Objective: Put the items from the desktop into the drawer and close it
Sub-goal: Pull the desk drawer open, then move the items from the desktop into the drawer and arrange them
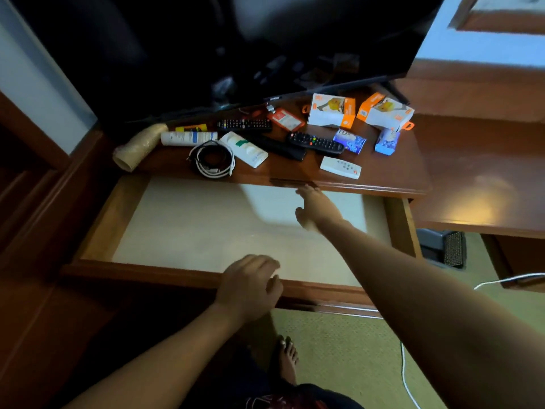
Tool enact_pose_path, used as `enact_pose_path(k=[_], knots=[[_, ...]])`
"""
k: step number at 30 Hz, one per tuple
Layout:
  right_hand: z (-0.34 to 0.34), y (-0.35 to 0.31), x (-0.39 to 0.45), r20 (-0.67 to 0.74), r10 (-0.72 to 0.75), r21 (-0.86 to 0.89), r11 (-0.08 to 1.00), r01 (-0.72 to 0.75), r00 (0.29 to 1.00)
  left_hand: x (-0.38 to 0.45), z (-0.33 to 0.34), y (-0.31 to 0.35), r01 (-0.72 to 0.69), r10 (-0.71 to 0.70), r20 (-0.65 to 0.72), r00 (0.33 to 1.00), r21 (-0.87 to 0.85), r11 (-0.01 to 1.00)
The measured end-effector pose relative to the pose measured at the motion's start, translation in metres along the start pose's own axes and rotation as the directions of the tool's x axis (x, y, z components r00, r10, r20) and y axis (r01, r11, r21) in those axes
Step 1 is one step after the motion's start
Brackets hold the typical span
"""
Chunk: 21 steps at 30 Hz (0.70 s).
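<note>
Nearest me, my left hand (249, 286) rests over the front rail of the pulled-out wooden drawer (165, 274), fingers loosely curled and knuckles up; it seems to touch the rail, though I cannot tell if it truly grips it. My right hand (317, 206) is stretched out over the drawer's pale, matte lining, fingers spread and holding nothing, the fingertips just at the lip of the glossy reddish-brown desktop (389, 172).

The drawer holds nothing I can see; every item lies on the desktop. Closest to my right hand is a flat white remote with small buttons (340, 167). Left of it sit a white ribbed bottle with a green label (244, 149) and a coil of black and white cables (211, 159), touching each other. At the far left edge a sleeve of stacked beige paper cups (138, 147) lies on its side beside a white cylindrical tube (188, 138). Two black button remotes (244, 124) (315, 142), two crinkly blue packets (349, 140) (387, 141) and two white-and-orange cardboard boxes (330, 110) (385, 110) lie farther back, under the dark television screen (265, 39).
</note>
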State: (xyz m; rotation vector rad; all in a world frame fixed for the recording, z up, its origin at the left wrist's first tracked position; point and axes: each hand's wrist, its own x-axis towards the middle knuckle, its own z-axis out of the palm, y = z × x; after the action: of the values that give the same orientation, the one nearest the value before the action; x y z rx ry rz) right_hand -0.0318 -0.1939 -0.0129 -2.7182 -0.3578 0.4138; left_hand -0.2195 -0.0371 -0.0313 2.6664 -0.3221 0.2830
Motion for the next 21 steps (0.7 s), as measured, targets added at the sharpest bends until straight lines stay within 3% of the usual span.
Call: enact_pose_path(k=[6, 9, 16, 21], knots=[[-0.033, 0.002, -0.017, -0.058, 0.067, 0.083, 0.995, -0.062, 0.996, 0.099, -0.012, -0.015, -0.001, -0.048, 0.258, 0.965, 0.186, 0.983], [-0.050, 0.004, -0.025, -0.109, 0.068, 0.100, 0.993, -0.057, 0.992, 0.138, -0.013, -0.022, -0.018, -0.036, 0.231, 0.972, 0.230, 0.973], [-0.088, 0.023, -0.020, -0.195, 0.229, 0.219, 0.958, -0.185, 0.954, 0.217, -0.023, -0.009, 0.004, -0.025, 0.177, 0.984, 0.119, 0.993], [-0.114, 0.047, -0.002, -0.237, 0.265, 0.266, 0.943, -0.200, 0.935, 0.272, -0.024, 0.010, -0.034, 0.012, 0.165, 0.986, 0.134, 0.990]])
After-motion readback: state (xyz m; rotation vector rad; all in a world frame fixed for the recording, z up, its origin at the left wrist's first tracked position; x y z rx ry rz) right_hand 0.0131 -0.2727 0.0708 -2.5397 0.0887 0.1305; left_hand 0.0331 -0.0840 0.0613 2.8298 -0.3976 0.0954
